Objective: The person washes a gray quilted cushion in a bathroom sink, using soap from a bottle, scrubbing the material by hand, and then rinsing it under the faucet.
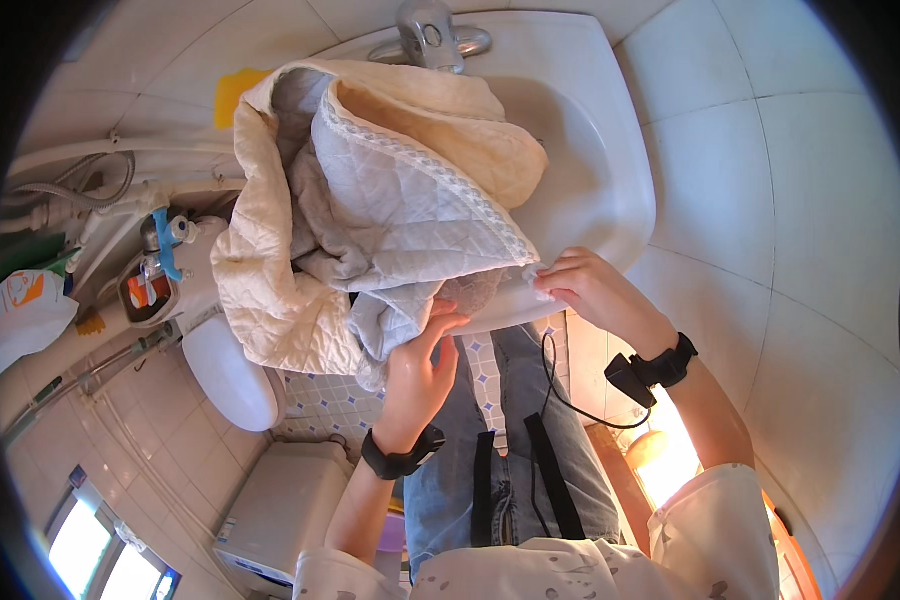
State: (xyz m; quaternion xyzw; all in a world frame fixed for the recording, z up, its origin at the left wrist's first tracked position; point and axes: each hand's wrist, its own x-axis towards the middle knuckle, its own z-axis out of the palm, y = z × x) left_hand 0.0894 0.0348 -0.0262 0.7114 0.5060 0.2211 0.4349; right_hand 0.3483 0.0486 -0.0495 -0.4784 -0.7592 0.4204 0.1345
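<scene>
A large quilted cloth (412, 210), cream on one side and pale grey with a lace trim on the other, lies bunched over the left part of the white washbasin (630, 187). Some of it hangs past the basin's left and front edges. My left hand (424, 356) grips its grey folds at the front rim, with some fingers hidden by the fabric. At the front right rim, my right hand (589, 292) pinches a bit of white lace edging near the cloth's corner. Sheer lace (476, 292) spreads between the two hands.
A chrome faucet (431, 37) stands at the basin's back. To the left are a yellow cloth (236, 94), pipes, a blue-handled valve (166, 244) and a toilet with a white lid (229, 371). A washing machine (285, 502) is lower left. A cable (600, 420) hangs from my right wrist strap.
</scene>
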